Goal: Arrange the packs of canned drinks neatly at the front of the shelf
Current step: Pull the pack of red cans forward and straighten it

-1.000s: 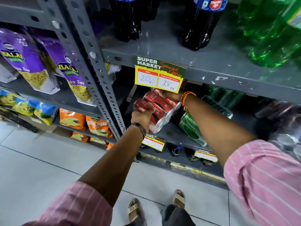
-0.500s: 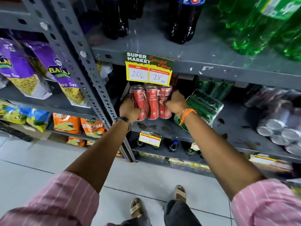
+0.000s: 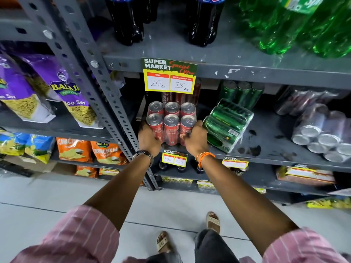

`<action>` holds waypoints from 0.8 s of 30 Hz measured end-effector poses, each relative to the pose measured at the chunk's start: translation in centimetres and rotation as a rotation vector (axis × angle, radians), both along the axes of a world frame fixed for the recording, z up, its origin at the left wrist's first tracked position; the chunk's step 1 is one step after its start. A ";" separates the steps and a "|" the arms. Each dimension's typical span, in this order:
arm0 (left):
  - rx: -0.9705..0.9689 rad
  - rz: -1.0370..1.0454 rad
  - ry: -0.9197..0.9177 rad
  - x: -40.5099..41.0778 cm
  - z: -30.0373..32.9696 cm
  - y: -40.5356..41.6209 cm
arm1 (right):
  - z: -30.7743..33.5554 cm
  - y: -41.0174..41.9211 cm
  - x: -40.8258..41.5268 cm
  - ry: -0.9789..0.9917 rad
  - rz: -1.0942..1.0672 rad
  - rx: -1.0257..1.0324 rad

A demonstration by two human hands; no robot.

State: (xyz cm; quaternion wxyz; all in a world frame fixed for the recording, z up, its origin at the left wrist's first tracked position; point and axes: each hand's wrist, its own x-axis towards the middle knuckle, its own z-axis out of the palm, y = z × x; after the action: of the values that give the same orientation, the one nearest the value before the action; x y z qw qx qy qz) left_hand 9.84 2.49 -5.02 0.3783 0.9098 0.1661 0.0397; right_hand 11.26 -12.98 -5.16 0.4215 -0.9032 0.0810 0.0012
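A shrink-wrapped pack of red cans [image 3: 171, 122] stands upright at the front left of the grey middle shelf [image 3: 273, 147]. My left hand [image 3: 149, 140] grips its left side and my right hand [image 3: 195, 138] grips its right side. Behind it stands another red pack [image 3: 180, 96], half hidden by a price tag. To the right, a green can pack [image 3: 227, 123] lies tilted on its side, touching my right hand. More green cans [image 3: 242, 93] stand upright further back. Silver can packs [image 3: 322, 132] lie on their sides at the far right.
A yellow price tag [image 3: 169, 76] hangs from the upper shelf's edge above the red pack. Dark cola bottles [image 3: 126, 19] and green bottles [image 3: 296, 23] stand on the upper shelf. A perforated upright post [image 3: 106, 92] borders the left. Snack bags [image 3: 57, 88] fill the neighbouring rack.
The red pack went from lying tilted in my hands to standing upright on the shelf front. Both hands shifted down to its lower sides.
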 end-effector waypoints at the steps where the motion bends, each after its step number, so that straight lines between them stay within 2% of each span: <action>1: -0.010 -0.008 0.009 -0.1 0.1 0.0 | 0.0 0.0 -0.1 0.002 0.008 -0.011; 3: -0.079 0.013 0.078 0.0 0.3 -0.2 | 0.6 0.1 -0.4 0.027 0.037 -0.047; 5: -0.244 0.052 0.162 0.4 -0.3 -0.1 | 1.8 -0.4 -0.4 0.065 0.066 -0.101; 9: -0.838 0.206 0.202 -1.1 1.1 -1.2 | 5.8 -2.4 0.9 0.007 0.078 -0.146; 11: -0.987 0.184 0.157 -2.0 1.7 -2.2 | 7.0 -2.9 2.6 -0.064 0.109 -0.141; 14: -1.027 0.068 0.132 -2.4 1.9 -3.4 | 6.7 -2.8 5.7 0.000 0.228 -0.215; 17: -1.075 0.088 0.090 -2.5 2.3 -4.1 | 6.1 -2.4 7.5 0.128 0.368 -0.302; 19: -1.082 0.088 0.066 -2.3 2.1 -4.6 | 5.9 -2.3 8.0 0.134 0.430 -0.319; 24: -1.092 0.122 0.093 -1.4 2.7 -4.9 | 5.9 -2.5 7.4 0.106 0.412 -0.381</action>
State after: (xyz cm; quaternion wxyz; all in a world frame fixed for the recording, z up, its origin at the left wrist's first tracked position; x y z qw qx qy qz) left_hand 8.45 -2.42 -2.37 0.7845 0.5709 0.2317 -0.0704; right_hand 18.68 -15.53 0.75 0.2304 -0.9622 -0.0834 0.1186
